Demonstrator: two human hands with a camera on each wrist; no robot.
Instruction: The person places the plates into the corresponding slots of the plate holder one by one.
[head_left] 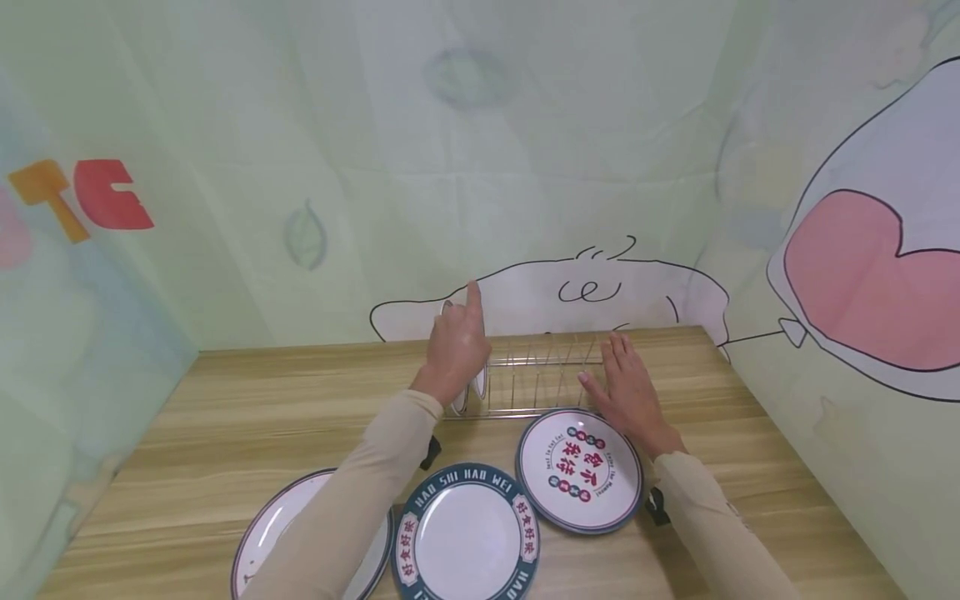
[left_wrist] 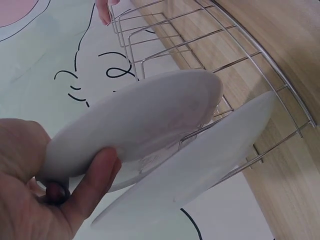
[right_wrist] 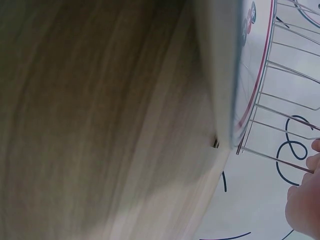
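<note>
In the head view, my left hand (head_left: 457,343) is at the left end of the wire rack (head_left: 525,362). The left wrist view has that hand (left_wrist: 75,192) pinching the edge of a white plate (left_wrist: 135,112) tilted in the rack's wires. A second white plate (left_wrist: 200,162) leans in the rack beside it. My right hand (head_left: 630,396) lies with extended fingers against the rack's right end; in the right wrist view this hand (right_wrist: 305,202) touches the end wire.
In front of the rack's right half lies a plate with red characters (head_left: 558,492). A green-rimmed plate (head_left: 468,537) lies to its left, and a larger plate (head_left: 273,521) is partly behind my left forearm. A printed cloth (head_left: 375,208) hangs behind the wooden table (head_left: 247,392).
</note>
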